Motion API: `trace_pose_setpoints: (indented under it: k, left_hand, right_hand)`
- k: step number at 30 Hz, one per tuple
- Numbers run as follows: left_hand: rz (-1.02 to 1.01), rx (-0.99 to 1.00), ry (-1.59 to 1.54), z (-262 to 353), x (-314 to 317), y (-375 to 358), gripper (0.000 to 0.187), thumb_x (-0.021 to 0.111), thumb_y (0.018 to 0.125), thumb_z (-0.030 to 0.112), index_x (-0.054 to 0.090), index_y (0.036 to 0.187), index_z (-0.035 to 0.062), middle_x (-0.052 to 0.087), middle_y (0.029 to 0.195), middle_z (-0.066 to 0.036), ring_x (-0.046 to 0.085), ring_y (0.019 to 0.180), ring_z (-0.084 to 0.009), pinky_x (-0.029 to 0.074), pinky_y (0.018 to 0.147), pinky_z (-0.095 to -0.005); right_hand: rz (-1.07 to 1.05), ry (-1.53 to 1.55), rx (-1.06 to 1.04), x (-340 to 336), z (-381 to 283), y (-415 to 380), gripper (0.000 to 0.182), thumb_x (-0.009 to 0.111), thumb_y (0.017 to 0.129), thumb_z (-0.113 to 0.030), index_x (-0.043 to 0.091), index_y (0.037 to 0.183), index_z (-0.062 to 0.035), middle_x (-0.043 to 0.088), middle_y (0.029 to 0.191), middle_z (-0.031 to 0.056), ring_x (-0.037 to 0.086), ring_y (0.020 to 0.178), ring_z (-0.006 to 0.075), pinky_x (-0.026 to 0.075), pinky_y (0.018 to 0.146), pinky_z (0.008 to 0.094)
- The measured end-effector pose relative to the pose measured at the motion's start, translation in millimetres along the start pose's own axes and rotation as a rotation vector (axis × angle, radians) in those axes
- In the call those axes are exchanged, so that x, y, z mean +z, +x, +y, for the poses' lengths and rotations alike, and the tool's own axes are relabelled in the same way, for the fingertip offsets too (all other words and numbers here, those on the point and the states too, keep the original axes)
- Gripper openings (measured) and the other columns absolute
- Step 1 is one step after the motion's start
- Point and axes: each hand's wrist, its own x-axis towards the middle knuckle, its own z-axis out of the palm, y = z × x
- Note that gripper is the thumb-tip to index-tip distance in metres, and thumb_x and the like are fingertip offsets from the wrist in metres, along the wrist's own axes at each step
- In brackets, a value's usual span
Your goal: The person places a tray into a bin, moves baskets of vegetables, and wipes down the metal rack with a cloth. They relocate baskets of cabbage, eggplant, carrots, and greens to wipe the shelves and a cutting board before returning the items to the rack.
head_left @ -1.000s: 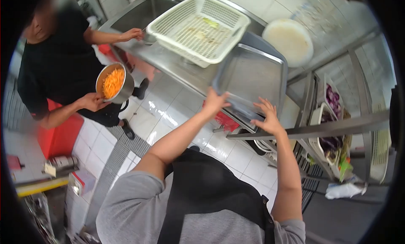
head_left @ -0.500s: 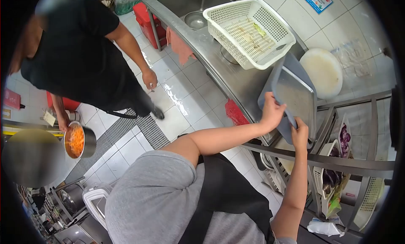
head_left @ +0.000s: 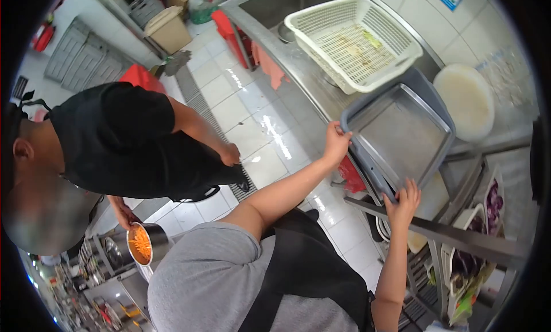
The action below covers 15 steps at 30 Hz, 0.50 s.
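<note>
A grey plastic tub [head_left: 356, 115] sits tilted at the right end of the steel counter, with a rectangular metal tray [head_left: 399, 131] lying inside it. More grey plastic shows beneath and behind, perhaps a second tub. My left hand [head_left: 337, 142] is closed on the tub's left corner, thumb over the rim. At the near edge, my right hand [head_left: 403, 204] has its fingers stretched out against the metal tray, the thumb apart near the tub's rim.
A white perforated basket [head_left: 353, 45] with vegetable scraps stands on the counter [head_left: 313, 82] beside the sink. A round white board [head_left: 464, 102] leans on the wall. Rack shelves [head_left: 459, 237] hold vegetables at right. A person [head_left: 115, 142] at left carries a pot [head_left: 150, 240] of shredded orange food.
The tub and metal tray have tipped flatter, and their insides now face me more. My left hand has shifted to the left corner; my right fingers have spread out. The other person has moved nearer.
</note>
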Motion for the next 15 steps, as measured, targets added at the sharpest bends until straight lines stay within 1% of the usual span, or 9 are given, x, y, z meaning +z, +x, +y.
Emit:
trace_pose_setpoints:
  k: [1,4,6,7,8,10,11,13,15]
  left_hand:
    - [0.031,0.014,0.012,-4,-5,4,0.038,0.062,0.088,0.001,0.043,0.122,-0.0009,0.056,0.094,-0.007,0.058,0.079,-0.0144,0.053,0.069,-0.0283]
    - [-0.050,0.077,-0.001,-12,-14,10,0.039,0.063,0.091,0.008,0.044,0.124,-0.0004,0.057,0.094,-0.008,0.061,0.081,-0.0156,0.055,0.069,-0.0293]
    - [-0.156,-0.028,0.034,2,-24,5,0.035,0.061,0.095,0.019,0.048,0.121,-0.0008,0.058,0.092,-0.009,0.064,0.081,-0.0176,0.057,0.069,-0.0304]
    - [-0.131,-0.013,0.019,3,-31,4,0.035,0.061,0.095,0.019,0.048,0.121,-0.0008,0.058,0.092,-0.009,0.064,0.081,-0.0176,0.057,0.069,-0.0304]
    - [-0.177,-0.064,0.046,-2,-42,5,0.036,0.059,0.096,0.025,0.051,0.119,-0.0011,0.059,0.091,-0.009,0.065,0.080,-0.0182,0.057,0.070,-0.0305]
    - [-0.207,-0.124,0.081,-11,-67,7,0.038,0.057,0.097,0.033,0.055,0.115,-0.0005,0.061,0.091,-0.009,0.066,0.079,-0.0191,0.057,0.071,-0.0307]
    - [-0.198,-0.136,0.089,-17,-82,9,0.038,0.056,0.097,0.035,0.057,0.113,0.0003,0.062,0.092,-0.010,0.067,0.079,-0.0194,0.057,0.071,-0.0308]
    - [-0.149,-0.192,0.152,-22,-124,18,0.040,0.058,0.096,0.038,0.058,0.111,0.0014,0.062,0.094,-0.010,0.065,0.077,-0.0163,0.058,0.068,-0.0290]
    - [-0.091,-0.205,0.157,-53,-184,43,0.045,0.059,0.095,0.041,0.057,0.112,-0.0012,0.062,0.098,-0.011,0.064,0.078,-0.0172,0.059,0.065,-0.0335]
  right_hand:
    - [-0.004,0.031,-0.018,5,2,-8,0.029,0.082,0.066,-0.011,0.060,0.084,-0.0040,0.056,0.131,0.0153,0.045,0.130,0.0380,0.026,0.111,0.0570]
    - [0.127,0.072,-0.064,13,14,-26,0.025,0.080,0.071,-0.015,0.062,0.085,-0.0041,0.054,0.137,0.0144,0.043,0.133,0.0369,0.023,0.112,0.0568]
    - [0.208,0.005,-0.027,20,11,-34,0.021,0.078,0.076,-0.017,0.066,0.088,-0.0052,0.051,0.142,0.0138,0.042,0.135,0.0363,0.019,0.113,0.0585]
    - [0.210,-0.018,-0.008,20,8,-35,0.020,0.077,0.078,-0.018,0.068,0.092,-0.0069,0.049,0.144,0.0134,0.041,0.135,0.0372,0.017,0.113,0.0590]
    - [0.240,0.014,-0.017,17,1,-32,0.017,0.076,0.079,-0.018,0.068,0.090,-0.0077,0.053,0.140,0.0130,0.043,0.133,0.0378,0.016,0.114,0.0589]
    - [0.300,0.139,-0.171,14,-11,-22,0.013,0.076,0.078,-0.016,0.069,0.086,-0.0086,0.059,0.133,0.0126,0.046,0.130,0.0367,0.019,0.113,0.0588]
    - [0.318,0.250,-0.272,11,-24,-10,0.010,0.077,0.077,-0.012,0.068,0.080,-0.0094,0.064,0.124,0.0120,0.053,0.121,0.0349,0.027,0.111,0.0575]
    - [0.252,0.441,-0.393,16,-54,11,0.011,0.075,0.075,-0.005,0.065,0.078,-0.0081,0.066,0.116,0.0112,0.060,0.107,0.0309,0.037,0.105,0.0531]
    - [0.119,0.601,-0.493,17,-94,35,0.012,0.075,0.073,-0.003,0.065,0.078,-0.0053,0.067,0.107,0.0098,0.062,0.102,0.0290,0.041,0.099,0.0511]
